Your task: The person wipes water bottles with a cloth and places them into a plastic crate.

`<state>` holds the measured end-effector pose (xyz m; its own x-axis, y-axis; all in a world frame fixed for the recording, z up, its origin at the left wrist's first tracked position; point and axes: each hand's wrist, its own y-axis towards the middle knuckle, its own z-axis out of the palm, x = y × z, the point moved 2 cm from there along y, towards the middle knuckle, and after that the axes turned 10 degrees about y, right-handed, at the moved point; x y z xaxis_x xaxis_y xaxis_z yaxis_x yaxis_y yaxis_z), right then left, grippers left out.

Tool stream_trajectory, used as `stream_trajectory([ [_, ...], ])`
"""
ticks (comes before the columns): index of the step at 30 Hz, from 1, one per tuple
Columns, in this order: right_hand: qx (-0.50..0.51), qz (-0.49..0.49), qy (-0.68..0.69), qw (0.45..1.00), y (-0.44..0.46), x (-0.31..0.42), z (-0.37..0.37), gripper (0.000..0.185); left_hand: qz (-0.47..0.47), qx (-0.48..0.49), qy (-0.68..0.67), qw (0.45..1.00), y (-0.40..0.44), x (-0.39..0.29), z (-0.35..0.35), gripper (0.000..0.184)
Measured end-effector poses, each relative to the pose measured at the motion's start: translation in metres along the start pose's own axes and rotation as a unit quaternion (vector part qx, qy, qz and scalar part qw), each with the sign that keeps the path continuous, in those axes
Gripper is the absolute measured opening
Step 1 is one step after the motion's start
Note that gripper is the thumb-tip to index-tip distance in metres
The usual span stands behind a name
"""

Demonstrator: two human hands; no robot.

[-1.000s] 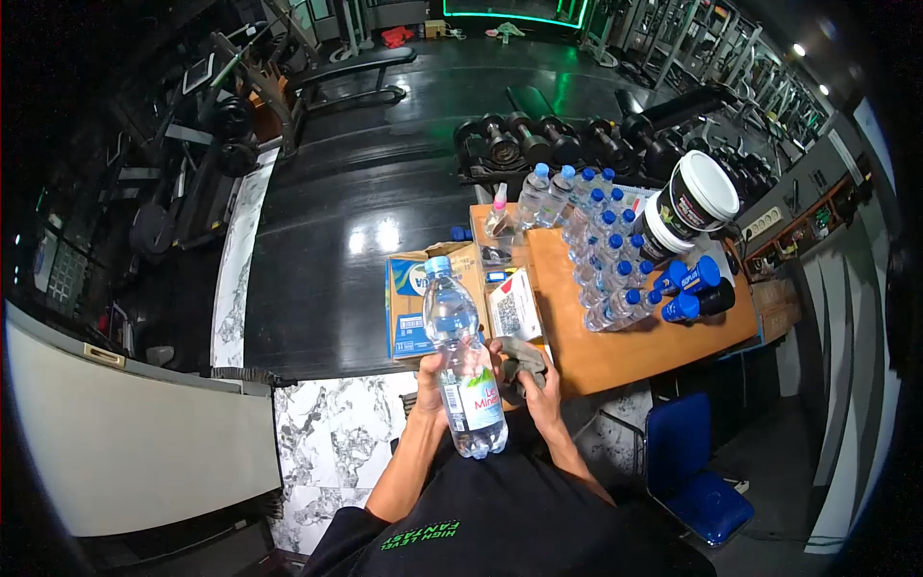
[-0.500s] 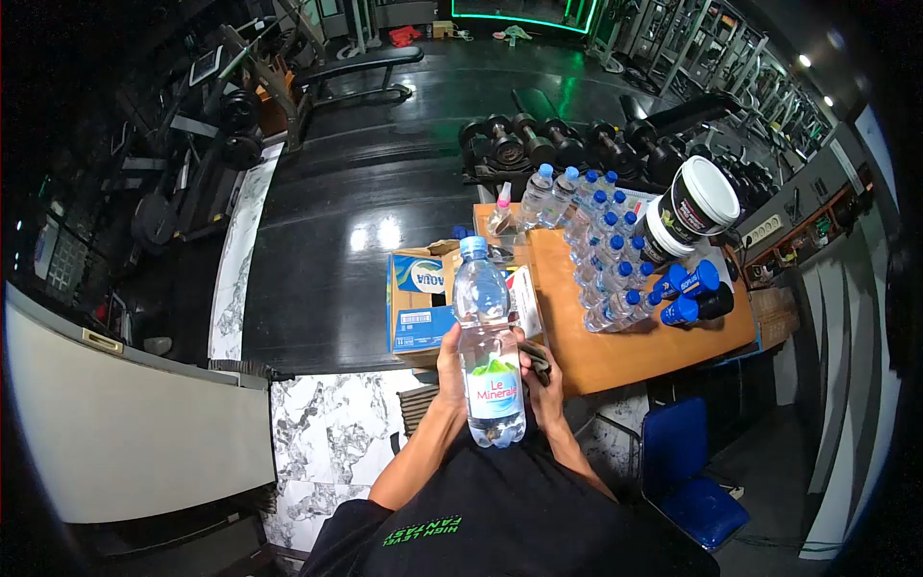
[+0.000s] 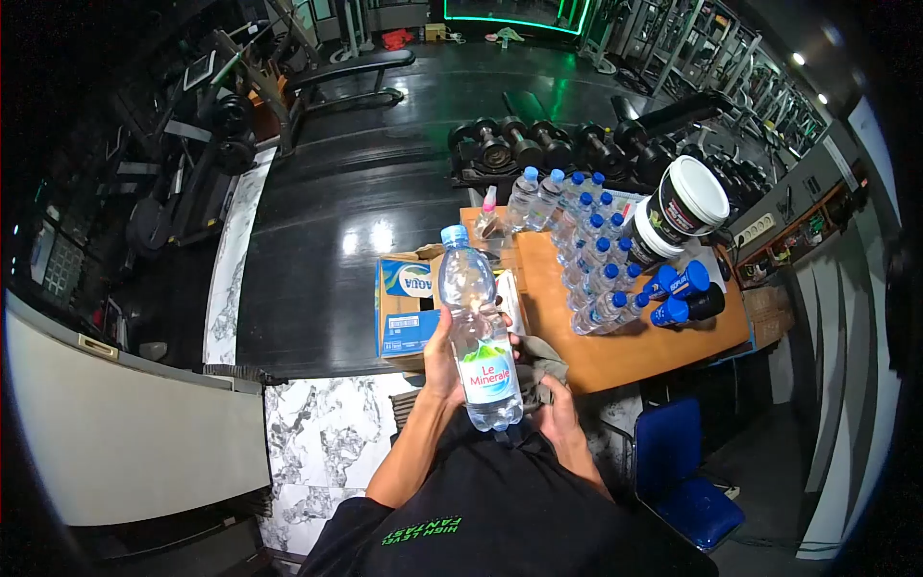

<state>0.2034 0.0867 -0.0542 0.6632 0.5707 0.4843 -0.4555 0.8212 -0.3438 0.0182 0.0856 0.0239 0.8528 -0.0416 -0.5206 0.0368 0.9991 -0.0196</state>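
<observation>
- Dark gym flooring stretches across the upper left of the frame, with a rack of dumbbells at upper centre.
- Front and centre, you hold a clear plastic bottle above your lap, its "Le Minerale" label facing the camera and its blue cap uppermost, leaning slightly left.
- Your left hand grips the bottle's left side, thumb along the near side and fingers curled behind.
- Your right hand, lower right of the bottle, pinches a bunched grey cloth between thumb and fingers; some fingertips are hidden.
- Cap and label are both in place, and the bottle is off the table; whether its surface has been wiped, you cannot tell from this view.
- Behind it, left of centre, sits an opened blue AQUA carton.
- Right of centre, capped bottles stand in close rows on the wooden table, beside a white-lidded tub and blue-lidded containers.
- At lower right waits a blue chair.
</observation>
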Motion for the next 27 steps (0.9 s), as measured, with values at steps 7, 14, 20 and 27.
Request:
stream_trajectory([
  [7, 0.031, -0.018, 0.146, 0.989, -0.020, 0.045, 0.009, 0.051, -0.028, -0.040, 0.007, 0.999, 0.006, 0.012, 0.020, 0.080],
  [14, 0.015, -0.034, 0.173, 0.984, -0.038, 0.070, 0.003, 0.052, -0.024, -0.004, 0.007, 1.000, 0.011, 0.029, 0.021, 0.075],
  [20, 0.050, -0.017, 0.206, 0.977, -0.040, 0.079, -0.016, 0.052, -0.040, 0.013, 0.034, 0.999, 0.002, 0.042, 0.030, 0.077],
  [27, 0.039, -0.047, 0.203, 0.977, -0.052, 0.089, -0.020, 0.056, -0.039, -0.024, 0.015, 0.999, -0.004, 0.066, 0.019, 0.075],
])
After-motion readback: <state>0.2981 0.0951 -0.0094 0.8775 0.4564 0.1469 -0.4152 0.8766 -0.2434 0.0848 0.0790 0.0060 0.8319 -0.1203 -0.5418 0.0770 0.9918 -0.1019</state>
